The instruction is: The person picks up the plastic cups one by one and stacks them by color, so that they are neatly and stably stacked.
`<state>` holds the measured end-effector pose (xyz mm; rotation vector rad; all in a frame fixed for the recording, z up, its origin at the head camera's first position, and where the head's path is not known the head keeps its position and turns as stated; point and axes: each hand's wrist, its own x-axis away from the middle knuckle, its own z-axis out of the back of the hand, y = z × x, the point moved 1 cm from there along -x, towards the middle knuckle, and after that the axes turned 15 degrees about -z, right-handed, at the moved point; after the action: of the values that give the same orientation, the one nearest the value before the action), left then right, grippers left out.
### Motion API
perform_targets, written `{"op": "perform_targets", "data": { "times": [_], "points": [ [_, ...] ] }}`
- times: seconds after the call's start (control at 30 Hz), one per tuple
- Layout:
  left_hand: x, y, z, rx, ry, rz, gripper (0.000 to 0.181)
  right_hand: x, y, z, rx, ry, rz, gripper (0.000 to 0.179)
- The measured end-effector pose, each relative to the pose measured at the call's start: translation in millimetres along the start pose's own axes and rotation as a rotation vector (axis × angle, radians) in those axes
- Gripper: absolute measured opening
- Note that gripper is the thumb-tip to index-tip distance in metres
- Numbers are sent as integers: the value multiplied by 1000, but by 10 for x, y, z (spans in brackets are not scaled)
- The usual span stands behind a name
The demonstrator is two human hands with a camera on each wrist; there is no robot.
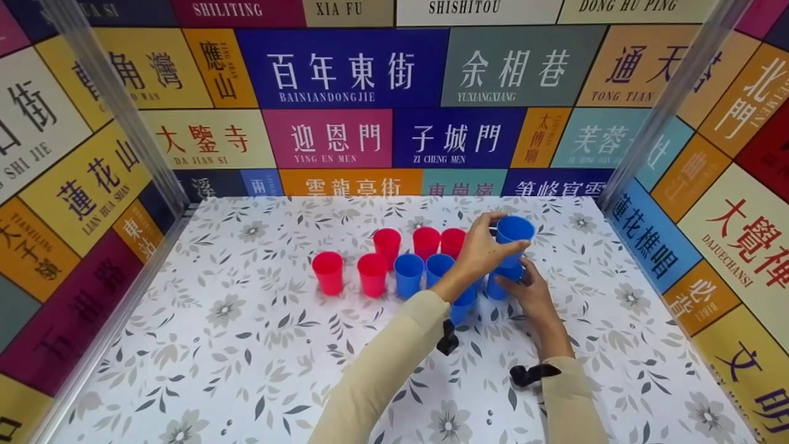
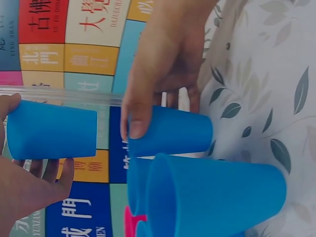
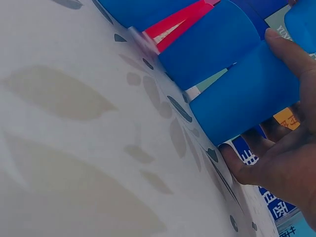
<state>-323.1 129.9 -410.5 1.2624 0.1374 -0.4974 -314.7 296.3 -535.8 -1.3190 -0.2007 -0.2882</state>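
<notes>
- At the left end, a red cup [image 1: 327, 273] stands upright on the bench [image 1: 246, 370], a little apart from a second red cup [image 1: 372, 275]. No hand is near them, so I judge the danger small; only a push coming along from the right could reach them.
- Three more red cups [image 1: 426, 242] stand behind. The left one is close to its neighbours, so one knock could pass to several cups.
- In the middle, two blue cups [image 1: 408, 276] stand just beside each other, near the left wrist. If this wrist swings to the left, it may tip them.
- The front blue cup [image 1: 463, 307] is partly hidden by the left forearm, close to the black wrist camera [image 1: 448, 338]. A lowered elbow could push it over, perhaps without the person noticing.
- The left hand [image 1: 481, 246] pinches the raised blue cup [image 1: 515, 229] between thumb and fingers, above the bench. The left wrist view shows a gap between its base and the lower cup's rim. If it comes down tilted, the base may catch on that rim; too loose fingers could drop it.
- At the right, the right hand [image 1: 535, 290] holds the lower blue cup [image 3: 242, 94] with thumb and fingers around its side. I cannot tell whether its base rests fully on the bench; if not, pressure from above could make it slip or lean into its neighbour.
</notes>
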Motion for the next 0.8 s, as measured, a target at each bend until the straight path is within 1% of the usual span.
{"op": "perform_targets", "data": {
  "times": [0.17,0.3,0.4,0.57,0.7,0.8],
  "points": [
    [-26,-68,-59,0,12,-4,69,17,-10,1,21,7,17,85],
    [-26,-125,-97,-17,6,18,69,26,-21,8,11,-3,17,87],
    [4,-186,-113,-26,-4,32,68,33,-17,4,-13,-11,14,87],
    [53,-265,-132,-49,-7,9,66,33,-24,5,-30,-3,16,88],
    [77,-298,-163,-57,-22,2,68,27,-21,0,-27,12,18,84],
    [89,-308,-185,-40,-33,4,68,26,-15,-13,-44,11,27,79]
  ]
}}
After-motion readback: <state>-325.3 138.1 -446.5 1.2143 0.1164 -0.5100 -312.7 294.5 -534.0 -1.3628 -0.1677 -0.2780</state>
